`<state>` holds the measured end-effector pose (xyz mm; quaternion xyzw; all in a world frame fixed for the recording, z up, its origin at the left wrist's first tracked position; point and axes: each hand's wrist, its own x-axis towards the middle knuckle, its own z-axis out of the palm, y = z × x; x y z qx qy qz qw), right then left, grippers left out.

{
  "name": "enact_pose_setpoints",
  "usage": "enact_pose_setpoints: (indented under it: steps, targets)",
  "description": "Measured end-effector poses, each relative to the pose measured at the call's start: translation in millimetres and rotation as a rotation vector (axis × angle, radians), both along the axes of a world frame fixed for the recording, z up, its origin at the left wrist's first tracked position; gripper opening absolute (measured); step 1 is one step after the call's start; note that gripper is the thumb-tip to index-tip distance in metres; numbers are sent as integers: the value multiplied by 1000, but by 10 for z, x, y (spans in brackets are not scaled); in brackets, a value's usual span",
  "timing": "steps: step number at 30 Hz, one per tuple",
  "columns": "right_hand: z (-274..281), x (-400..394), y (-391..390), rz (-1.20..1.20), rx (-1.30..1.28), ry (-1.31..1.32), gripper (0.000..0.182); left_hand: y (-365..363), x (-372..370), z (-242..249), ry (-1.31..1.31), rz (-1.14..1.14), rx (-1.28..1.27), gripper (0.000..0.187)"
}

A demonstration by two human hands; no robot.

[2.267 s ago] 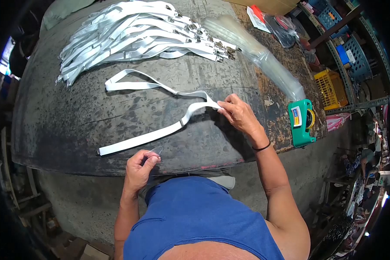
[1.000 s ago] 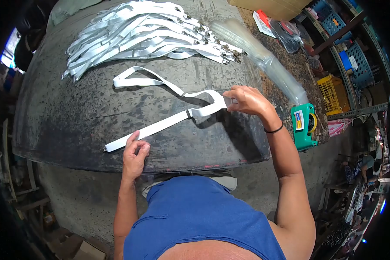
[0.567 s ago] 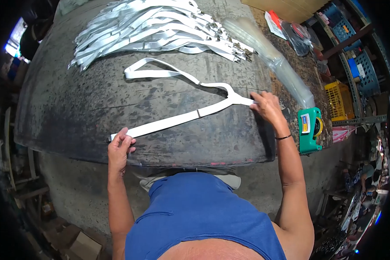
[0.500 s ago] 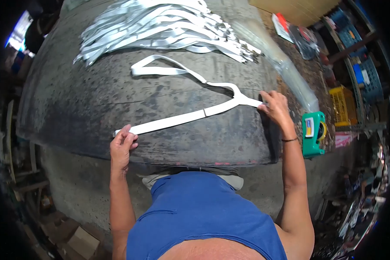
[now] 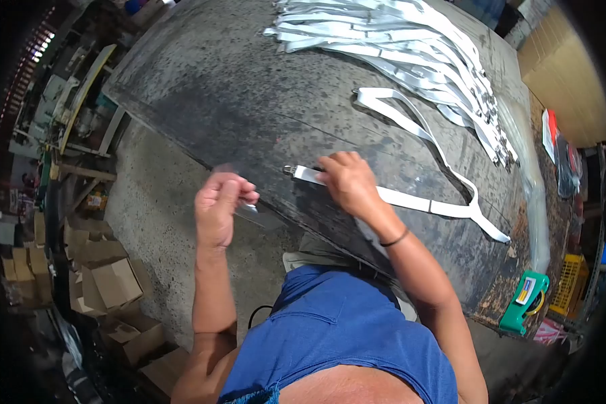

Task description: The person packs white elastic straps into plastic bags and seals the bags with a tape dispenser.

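A pair of white Y-shaped suspenders (image 5: 411, 201) lies spread on the dark table, its short tail pointing toward the lower right. A metal clip (image 5: 289, 170) ends the nearer strap. My right hand (image 5: 349, 182) is curled over that strap just behind the clip, fingers against the band and the thumb hidden. My left hand (image 5: 225, 205) is off the table's front edge with its fingers closed. A small pale bit shows under those fingertips, too small to name. Beyond the suspenders is a pile of similar white straps (image 5: 397, 44) with metal clips.
A green tape dispenser (image 5: 524, 303) stands at the table's right end, beside a long clear plastic sleeve (image 5: 533, 195). Packaged items (image 5: 567, 165) and a cardboard sheet (image 5: 565, 81) are farther right. Open cardboard boxes (image 5: 118, 286) sit on the floor at left.
My view has swung left. My left hand has let go of the strap end and moved off the table edge. My right hand has left the tail for the clip end of the nearer strap.
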<state>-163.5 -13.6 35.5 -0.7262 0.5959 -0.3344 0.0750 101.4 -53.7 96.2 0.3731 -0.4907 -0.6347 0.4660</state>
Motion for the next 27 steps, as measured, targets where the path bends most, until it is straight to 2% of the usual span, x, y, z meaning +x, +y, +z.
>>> enact_pose_setpoints:
  steps: [3,7,9,10,11,13,14,16,19,21,23,27]
  targets:
    - [-126,405,-175,-58,149,167,20,94,-214,-114,-184,-47,24,8]
    - [-130,302,-186,-11,155,139,21,159,-372,-206,-220,-183,114,10]
    - [25,127,-126,42,365,-207,22,141,-409,-226,-228,-232,143,11]
    - [73,50,-67,32,354,-315,27,120,-428,-219,-246,-251,143,12]
    - [182,-7,-3,31,358,-309,27,102,-449,-216,-264,-272,143,13]
    - [407,-108,129,1,371,-587,28,65,-491,-226,-273,-301,130,14]
    - [432,-155,181,-6,372,-582,28,54,-516,-228,-288,-329,111,14]
    - [480,-254,282,125,286,-836,25,41,-570,-205,-310,-363,102,14]
    - [682,-398,452,118,412,-759,20,36,-647,-194,-346,-419,73,13]
    - [737,-410,528,107,406,-774,14,45,-690,-193,-355,-444,58,13]
    - [780,-391,562,108,257,-665,12,61,-726,-185,-353,-477,81,12]
    - [1063,-324,641,10,281,-478,13,94,-768,-113,-365,-550,112,12]
